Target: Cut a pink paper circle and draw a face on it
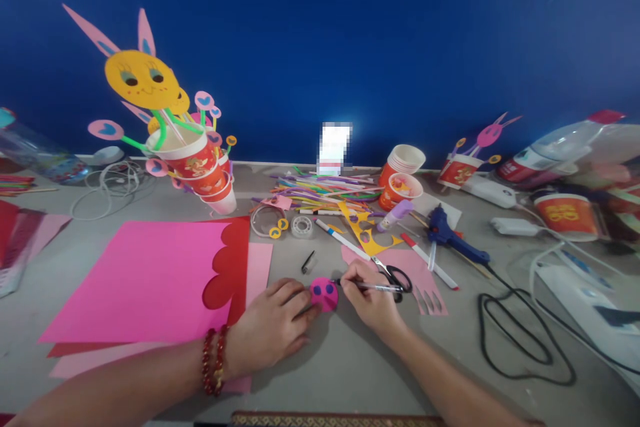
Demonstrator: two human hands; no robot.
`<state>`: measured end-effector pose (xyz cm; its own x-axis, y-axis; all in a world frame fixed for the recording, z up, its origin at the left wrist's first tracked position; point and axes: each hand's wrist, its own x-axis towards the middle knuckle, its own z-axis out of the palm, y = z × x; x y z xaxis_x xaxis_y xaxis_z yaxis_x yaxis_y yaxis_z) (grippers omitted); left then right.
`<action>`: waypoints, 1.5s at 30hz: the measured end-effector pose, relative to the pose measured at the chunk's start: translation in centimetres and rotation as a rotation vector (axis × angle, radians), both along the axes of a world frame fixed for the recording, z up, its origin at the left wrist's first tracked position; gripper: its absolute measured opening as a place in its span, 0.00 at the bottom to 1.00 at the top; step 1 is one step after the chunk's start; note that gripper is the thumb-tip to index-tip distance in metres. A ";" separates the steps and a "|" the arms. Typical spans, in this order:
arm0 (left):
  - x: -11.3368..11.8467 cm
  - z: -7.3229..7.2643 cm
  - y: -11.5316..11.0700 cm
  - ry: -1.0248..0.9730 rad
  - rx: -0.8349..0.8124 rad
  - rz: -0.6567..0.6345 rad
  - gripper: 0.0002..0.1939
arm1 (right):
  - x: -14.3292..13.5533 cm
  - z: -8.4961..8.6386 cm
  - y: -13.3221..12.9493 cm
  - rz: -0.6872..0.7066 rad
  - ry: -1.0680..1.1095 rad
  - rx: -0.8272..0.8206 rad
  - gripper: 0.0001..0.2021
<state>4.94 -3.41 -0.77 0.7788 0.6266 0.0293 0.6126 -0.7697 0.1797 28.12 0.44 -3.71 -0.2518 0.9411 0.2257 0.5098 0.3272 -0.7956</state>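
A small bright-pink paper circle (328, 303) with two dark blue ovals on it lies flat on the table between my hands. My left hand (274, 321) rests palm down, fingers bent, its fingertips pinning the left edge of that circle. Between the fingers of my right hand (369, 299) is a black gel pen (381, 287), its tip at the circle's upper right edge. The pen's cap (309, 261) lies just above the circle. Black-handled scissors (399, 278) lie partly behind my right hand, over pale pink cut paper (434, 293).
Pink sheets (145, 280) cover the left. Decorated paper cups (187, 153) with a yellow rabbit face (142, 79) stand behind them. Colourful pipe cleaners (325, 192), tape (302, 227) and markers (430, 261) lie ahead. A blue glue gun (453, 237) with a looping black cord (481, 340) is right.
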 end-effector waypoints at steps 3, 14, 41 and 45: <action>0.0 -0.1 0.0 -0.003 0.000 -0.003 0.25 | 0.0 0.1 0.0 0.005 0.006 0.000 0.08; 0.1 0.1 0.0 -0.001 -0.002 -0.009 0.25 | 0.1 0.0 -0.2 -0.036 0.133 -0.076 0.08; 0.1 -0.3 -0.3 -0.039 0.017 0.023 0.26 | -0.3 0.2 -0.2 -0.026 0.161 -0.068 0.03; 0.1 -0.4 -0.4 -0.033 0.012 0.039 0.27 | -0.4 0.5 0.0 -0.026 0.166 -0.040 0.03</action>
